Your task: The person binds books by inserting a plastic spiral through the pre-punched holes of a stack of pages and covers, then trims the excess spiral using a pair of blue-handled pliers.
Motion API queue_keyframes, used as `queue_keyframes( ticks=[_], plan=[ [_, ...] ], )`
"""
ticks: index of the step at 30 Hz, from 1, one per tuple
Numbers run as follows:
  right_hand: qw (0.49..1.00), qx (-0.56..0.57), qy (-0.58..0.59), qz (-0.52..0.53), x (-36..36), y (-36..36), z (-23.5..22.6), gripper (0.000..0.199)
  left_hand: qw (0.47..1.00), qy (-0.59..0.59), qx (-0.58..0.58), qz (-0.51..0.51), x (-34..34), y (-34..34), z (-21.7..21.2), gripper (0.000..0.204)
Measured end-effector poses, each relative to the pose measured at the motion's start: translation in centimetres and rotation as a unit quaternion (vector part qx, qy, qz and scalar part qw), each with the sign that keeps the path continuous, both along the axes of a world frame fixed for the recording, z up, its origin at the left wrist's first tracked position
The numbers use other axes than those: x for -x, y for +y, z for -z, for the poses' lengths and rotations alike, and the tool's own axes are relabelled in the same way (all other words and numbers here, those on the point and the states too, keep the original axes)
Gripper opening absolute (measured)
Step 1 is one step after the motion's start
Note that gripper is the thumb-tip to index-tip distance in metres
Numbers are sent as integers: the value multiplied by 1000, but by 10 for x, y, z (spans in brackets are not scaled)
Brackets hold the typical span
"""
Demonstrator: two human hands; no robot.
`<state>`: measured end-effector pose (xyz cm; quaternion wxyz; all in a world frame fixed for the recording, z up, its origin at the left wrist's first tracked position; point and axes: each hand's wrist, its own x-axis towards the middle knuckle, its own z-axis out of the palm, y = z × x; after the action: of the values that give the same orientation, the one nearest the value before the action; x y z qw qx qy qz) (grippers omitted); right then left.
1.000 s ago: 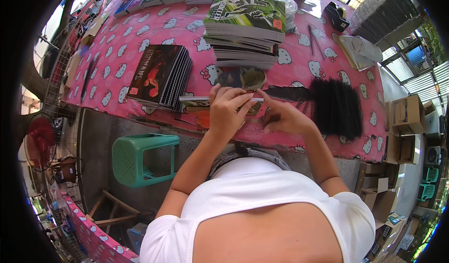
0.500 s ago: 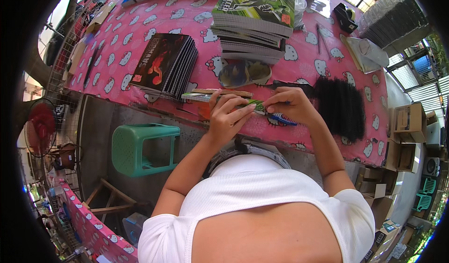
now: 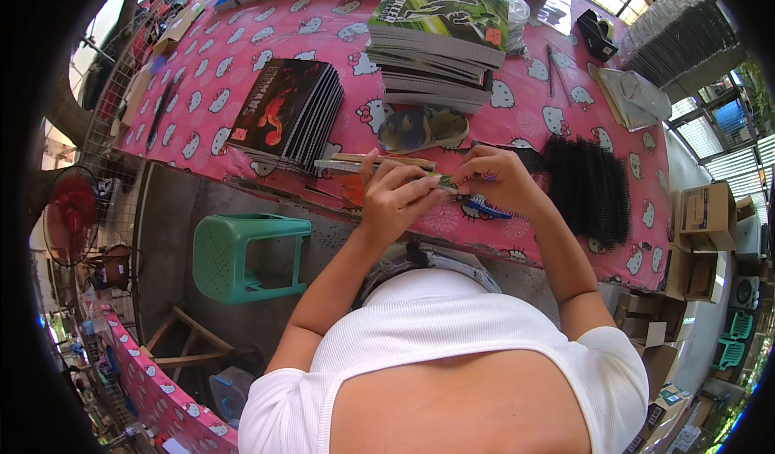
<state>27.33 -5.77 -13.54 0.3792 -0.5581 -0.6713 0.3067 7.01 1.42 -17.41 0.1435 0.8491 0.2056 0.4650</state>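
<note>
My left hand is closed on a thin booklet with a green patch on its cover, seen almost edge-on at the table's near edge. Right beside it, my right hand pinches with thumb and fingertips at the booklet's right end; anything small between those fingers is hidden. Below the right fingers lies a blue toothed strip. To the right of that hand is a pile of black spiral binding coils. A dark, patterned oval pad rests just beyond both hands.
A stack of dark-covered notebooks stands at left, with a taller green-covered stack behind the hands. A black tape dispenser sits far right on the pink table cover. A green stool stands on the floor below.
My right fingers have shifted slightly at the booklet's end, and less of its green part shows between the hands. My left hand keeps its hold.
</note>
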Motion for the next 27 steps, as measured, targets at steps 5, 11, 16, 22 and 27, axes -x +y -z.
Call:
queue_keyframes(
  ticks=[5, 11, 16, 22, 27],
  plan=[
    [998, 36, -23, 52, 3, -7, 2, 18, 998, 9, 32, -55, -9, 0, -7, 22],
    [975, -97, -93, 178, 25, -6, 4, 17, 997, 28, 39, -57, -9, 17, -3, 22],
    [975, -63, -151, 150, 27, -4, -5, 25, 997, 30, 39, -56, -6, 15, -4, 21],
    [963, -114, -180, 167, 30, -2, -5, 22, 997, 15, 50, -53, -9, 14, -1, 19],
    [963, -79, -208, 154, 24, 0, 0, 27, 997, 17, 57, -58, -11, 13, 0, 19]
  ],
)
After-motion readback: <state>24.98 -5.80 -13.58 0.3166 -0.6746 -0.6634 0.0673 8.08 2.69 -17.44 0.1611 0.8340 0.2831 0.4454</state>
